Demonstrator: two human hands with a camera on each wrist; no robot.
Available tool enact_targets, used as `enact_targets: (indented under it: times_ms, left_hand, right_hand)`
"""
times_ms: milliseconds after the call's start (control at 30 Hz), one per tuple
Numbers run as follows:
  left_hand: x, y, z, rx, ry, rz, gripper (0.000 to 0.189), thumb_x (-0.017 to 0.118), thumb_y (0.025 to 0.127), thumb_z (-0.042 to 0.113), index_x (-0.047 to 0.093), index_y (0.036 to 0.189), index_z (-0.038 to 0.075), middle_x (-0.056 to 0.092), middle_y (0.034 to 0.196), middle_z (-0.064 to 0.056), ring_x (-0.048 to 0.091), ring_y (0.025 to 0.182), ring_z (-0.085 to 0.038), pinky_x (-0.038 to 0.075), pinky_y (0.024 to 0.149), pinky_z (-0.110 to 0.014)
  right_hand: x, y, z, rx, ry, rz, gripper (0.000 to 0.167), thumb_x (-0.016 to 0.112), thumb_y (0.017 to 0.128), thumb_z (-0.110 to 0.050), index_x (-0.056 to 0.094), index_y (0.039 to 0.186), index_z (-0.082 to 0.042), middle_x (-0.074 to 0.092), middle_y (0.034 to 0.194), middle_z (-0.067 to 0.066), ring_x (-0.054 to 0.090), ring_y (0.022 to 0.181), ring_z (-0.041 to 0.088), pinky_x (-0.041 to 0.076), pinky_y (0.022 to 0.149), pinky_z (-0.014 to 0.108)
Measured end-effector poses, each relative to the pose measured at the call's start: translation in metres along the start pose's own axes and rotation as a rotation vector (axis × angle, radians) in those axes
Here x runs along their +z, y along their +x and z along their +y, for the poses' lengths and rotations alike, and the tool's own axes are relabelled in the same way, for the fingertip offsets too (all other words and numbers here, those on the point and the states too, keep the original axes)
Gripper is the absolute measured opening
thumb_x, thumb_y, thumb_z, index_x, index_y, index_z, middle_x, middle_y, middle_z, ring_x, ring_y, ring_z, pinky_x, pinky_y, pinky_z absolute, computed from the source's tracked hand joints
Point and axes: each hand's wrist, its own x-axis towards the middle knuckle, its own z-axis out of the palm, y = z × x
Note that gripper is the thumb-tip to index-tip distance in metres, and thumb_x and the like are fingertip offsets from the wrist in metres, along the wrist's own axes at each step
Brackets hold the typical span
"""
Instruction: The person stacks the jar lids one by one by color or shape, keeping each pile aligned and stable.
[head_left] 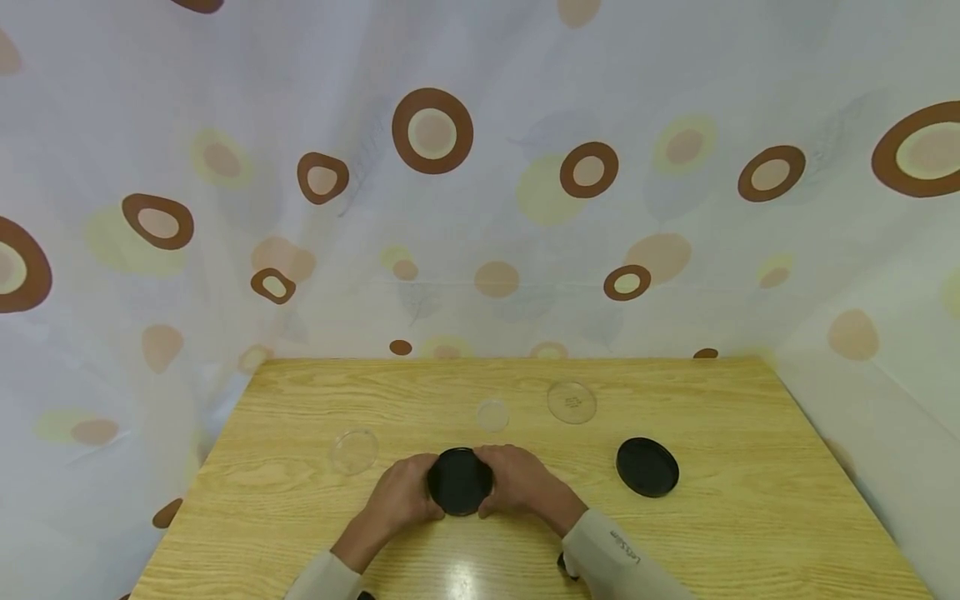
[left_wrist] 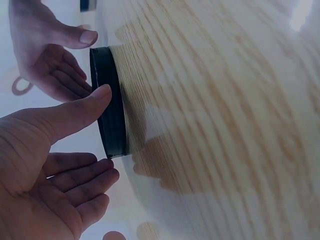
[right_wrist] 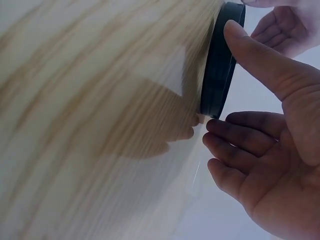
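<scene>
A shallow black round dish lies flat near the middle of the wooden table. My left hand holds its left side, with the thumb on the near wall and the fingers reaching around the far edge. On the opposite side my right hand holds the rim in the same manner. Seen edge-on in the left wrist view, the black dish has the left thumb across its wall. In the right wrist view the right thumb overlaps the dish, and the fingertips meet its far edge.
A second black round dish sits to the right. Clear round dishes stand about: one at left, a small one behind the hands, and one with faint markings. A patterned curtain borders the table.
</scene>
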Motion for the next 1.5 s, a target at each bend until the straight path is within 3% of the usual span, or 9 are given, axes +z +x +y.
enact_targets:
  times_ms: [233,400,733,1200,1500]
  left_hand:
    - [-0.003,-0.001,-0.001,-0.003,0.031,0.016,0.07,0.091,0.056,0.016,0.062,0.116,-0.002,0.067,0.114,-0.016,0.064,0.104,-0.032,0.053,0.089,-0.046]
    - [-0.006,-0.003,0.003,0.006,0.032,0.02,0.076,0.09,0.059,0.019,0.057,0.124,-0.005,0.063,0.122,-0.019,0.06,0.112,-0.036,0.051,0.094,-0.048]
    - [-0.006,-0.001,0.02,0.074,-0.007,0.024,0.074,0.087,0.066,0.022,0.055,0.128,-0.004,0.059,0.128,-0.02,0.057,0.117,-0.037,0.049,0.096,-0.05]
    - [0.013,0.011,0.047,0.09,0.008,0.019,0.075,0.084,0.071,0.026,0.051,0.132,-0.002,0.056,0.134,-0.018,0.054,0.123,-0.034,0.047,0.1,-0.047]
    - [0.027,0.018,0.059,0.114,0.027,0.0,0.078,0.083,0.072,0.03,0.049,0.135,-0.001,0.054,0.136,-0.016,0.052,0.125,-0.031,0.045,0.102,-0.044]
  right_hand:
    - [-0.005,-0.006,0.005,-0.037,0.01,0.036,0.075,0.087,0.065,-0.036,0.057,0.128,-0.006,0.064,0.124,0.007,0.061,0.112,0.026,0.05,0.094,0.04]
    - [-0.009,-0.014,0.009,0.006,-0.001,0.026,0.083,0.085,0.067,-0.037,0.052,0.133,-0.001,0.058,0.133,0.013,0.056,0.12,0.031,0.046,0.101,0.043]
    - [-0.018,-0.031,0.02,0.04,0.071,0.039,0.083,0.085,0.068,-0.035,0.05,0.135,0.0,0.055,0.136,0.015,0.053,0.124,0.034,0.043,0.103,0.047]
    - [-0.034,-0.06,0.054,0.189,0.227,0.083,0.082,0.084,0.07,-0.027,0.047,0.138,0.0,0.051,0.139,0.018,0.049,0.126,0.037,0.042,0.102,0.052]
    - [-0.04,-0.075,0.072,0.213,0.242,0.099,0.082,0.083,0.071,-0.03,0.046,0.139,0.0,0.05,0.14,0.018,0.05,0.126,0.037,0.043,0.101,0.052]
